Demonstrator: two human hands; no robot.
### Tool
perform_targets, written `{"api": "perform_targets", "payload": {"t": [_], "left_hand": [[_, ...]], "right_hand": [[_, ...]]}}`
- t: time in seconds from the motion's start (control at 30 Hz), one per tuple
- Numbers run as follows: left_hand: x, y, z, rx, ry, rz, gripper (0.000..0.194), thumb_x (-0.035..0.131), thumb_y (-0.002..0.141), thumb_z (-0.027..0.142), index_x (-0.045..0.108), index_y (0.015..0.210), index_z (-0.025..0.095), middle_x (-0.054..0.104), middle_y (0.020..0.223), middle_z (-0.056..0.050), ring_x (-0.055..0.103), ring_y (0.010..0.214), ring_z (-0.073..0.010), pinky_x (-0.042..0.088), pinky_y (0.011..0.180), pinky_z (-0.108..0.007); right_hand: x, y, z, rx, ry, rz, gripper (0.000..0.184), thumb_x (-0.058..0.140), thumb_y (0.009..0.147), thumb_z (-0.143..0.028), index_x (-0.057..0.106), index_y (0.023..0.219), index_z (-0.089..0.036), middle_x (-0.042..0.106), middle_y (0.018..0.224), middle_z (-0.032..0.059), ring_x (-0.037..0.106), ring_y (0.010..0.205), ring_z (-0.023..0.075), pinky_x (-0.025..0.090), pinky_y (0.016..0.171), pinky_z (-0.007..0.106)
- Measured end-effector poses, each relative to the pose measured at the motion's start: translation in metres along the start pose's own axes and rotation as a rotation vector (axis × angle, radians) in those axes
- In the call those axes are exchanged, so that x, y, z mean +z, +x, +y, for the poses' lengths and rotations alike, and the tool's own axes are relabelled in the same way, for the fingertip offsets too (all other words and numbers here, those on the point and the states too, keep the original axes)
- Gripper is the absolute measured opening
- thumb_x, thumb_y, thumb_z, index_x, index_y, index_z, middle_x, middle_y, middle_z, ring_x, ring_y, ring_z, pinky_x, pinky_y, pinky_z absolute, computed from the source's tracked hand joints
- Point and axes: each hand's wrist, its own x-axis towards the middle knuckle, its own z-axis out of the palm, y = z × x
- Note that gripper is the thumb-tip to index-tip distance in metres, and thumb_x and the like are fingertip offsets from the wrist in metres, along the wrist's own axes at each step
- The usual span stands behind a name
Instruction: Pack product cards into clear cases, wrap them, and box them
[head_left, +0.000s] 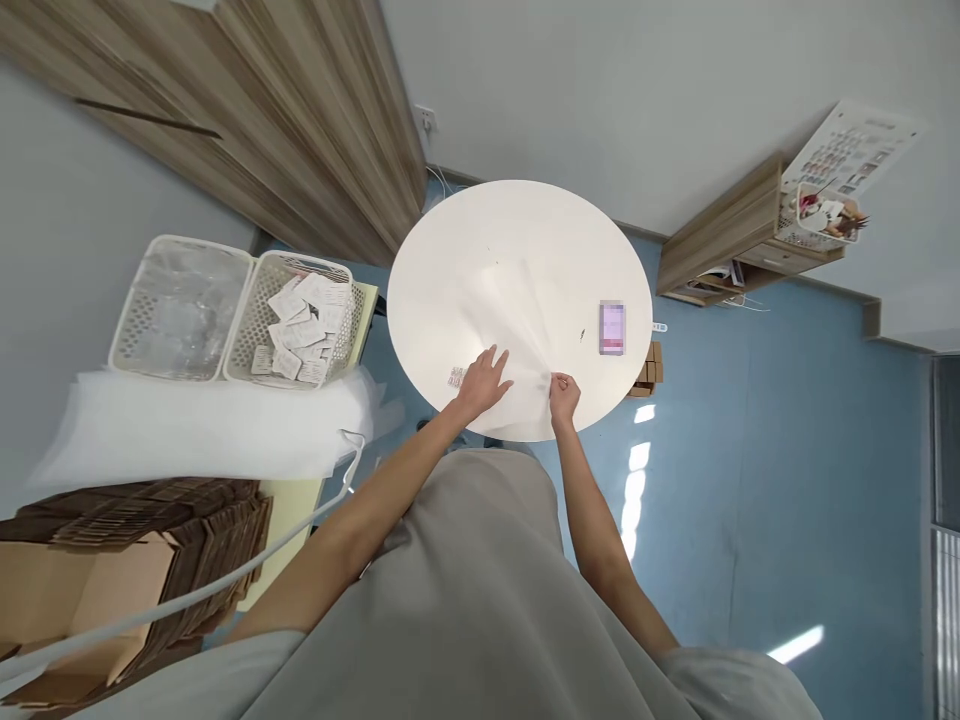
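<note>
Pinching one edge of a thin white sheet [519, 325]: my right hand [564, 398], fingertips closed together. Spread, grasping nothing that shows: my left hand [484, 388], palm down over the near side; whether it presses or hovers, I cannot tell. Sheet: translucent, creased, on the round white table [427, 260], ahead of and between my hands. Risk one — a tear or stretch at the pinch, should my right hand pull while my left bears down. Risk two: deeper folds, as the creases already run towards that grip. Risk three — small printed pieces [455, 377] just beside my left hand, liable to be dragged or covered by a sideways sweep. Risk four: a dark scrap [582, 335] and a phone-like device [612, 328], right of the sheet, the latter near the rim, easily nudged by a wide swing.
</note>
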Motion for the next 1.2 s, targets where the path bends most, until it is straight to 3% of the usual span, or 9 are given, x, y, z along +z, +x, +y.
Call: {"api": "perform_targets", "payload": {"t": [0.13,0.27,0.37,0.53,0.67,0.8,1.0,1.2], "left_hand": [[0.022,0.003,0.000,-0.013,0.026,-0.111,0.069,0.053,0.105,0.032,0.037,0.170,0.014,0.025,0.180,-0.022,0.033,0.164,-0.0398,0.039,0.126,-0.057],[0.035,0.000,0.003,-0.039,-0.022,-0.097,0.070,0.044,0.101,0.018,0.036,0.171,0.011,0.023,0.181,-0.020,0.029,0.166,-0.0378,0.035,0.129,-0.056],[0.041,-0.002,0.006,-0.043,-0.042,-0.099,0.072,0.044,0.100,0.017,0.035,0.171,0.012,0.026,0.180,-0.020,0.030,0.165,-0.0392,0.036,0.129,-0.059],[0.049,-0.008,-0.004,-0.066,-0.007,-0.206,0.066,0.045,0.101,0.020,0.043,0.166,0.010,0.029,0.178,-0.022,0.031,0.165,-0.0388,0.034,0.130,-0.056],[0.054,-0.014,-0.022,-0.068,-0.009,-0.266,0.067,0.050,0.099,0.019,0.044,0.166,0.013,0.029,0.178,-0.021,0.035,0.163,-0.0398,0.040,0.126,-0.058],[0.057,-0.018,-0.034,-0.026,-0.010,-0.254,0.065,0.050,0.098,0.015,0.050,0.162,0.015,0.029,0.179,-0.019,0.038,0.162,-0.0370,0.042,0.127,-0.055],[0.059,-0.019,-0.034,-0.010,0.025,-0.262,0.059,0.045,0.097,0.011,0.055,0.155,0.012,0.030,0.179,-0.019,0.038,0.162,-0.0359,0.043,0.125,-0.056],[0.061,-0.020,-0.036,-0.039,-0.084,-0.254,0.054,0.051,0.099,0.023,0.059,0.152,0.015,0.035,0.177,-0.018,0.037,0.163,-0.0355,0.046,0.123,-0.055]], "right_hand": [[0.006,0.008,0.019,0.007,-0.114,0.046,0.022,0.062,0.089,-0.041,0.066,0.095,-0.020,0.077,0.095,0.0086,0.069,0.088,0.0219,0.055,0.079,0.032],[0.014,0.012,0.029,0.037,-0.142,0.044,0.022,0.063,0.092,-0.041,0.066,0.099,-0.020,0.076,0.102,0.0095,0.070,0.087,0.0210,0.056,0.078,0.031],[0.020,0.013,0.031,0.059,-0.121,0.037,0.021,0.062,0.094,-0.040,0.065,0.100,-0.020,0.075,0.109,0.0108,0.071,0.082,0.0199,0.056,0.079,0.032],[0.025,0.009,0.029,0.074,-0.096,0.015,0.017,0.060,0.097,-0.037,0.063,0.099,-0.021,0.076,0.111,0.0115,0.074,0.080,0.0200,0.056,0.081,0.033],[0.025,0.007,0.028,0.085,-0.136,-0.012,0.016,0.062,0.096,-0.036,0.062,0.099,-0.021,0.077,0.110,0.0116,0.074,0.082,0.0203,0.056,0.082,0.032],[0.019,0.008,0.032,0.073,-0.223,0.008,0.014,0.062,0.093,-0.035,0.063,0.095,-0.021,0.078,0.105,0.0109,0.072,0.089,0.0217,0.054,0.084,0.032],[0.009,0.009,0.040,0.075,-0.311,0.025,0.013,0.064,0.089,-0.035,0.063,0.089,-0.022,0.078,0.099,0.0095,0.070,0.091,0.0231,0.053,0.087,0.033],[0.006,-0.001,0.027,0.073,-0.356,-0.028,0.015,0.063,0.087,-0.036,0.066,0.089,-0.022,0.079,0.098,0.0101,0.071,0.093,0.0236,0.055,0.086,0.034]]}}
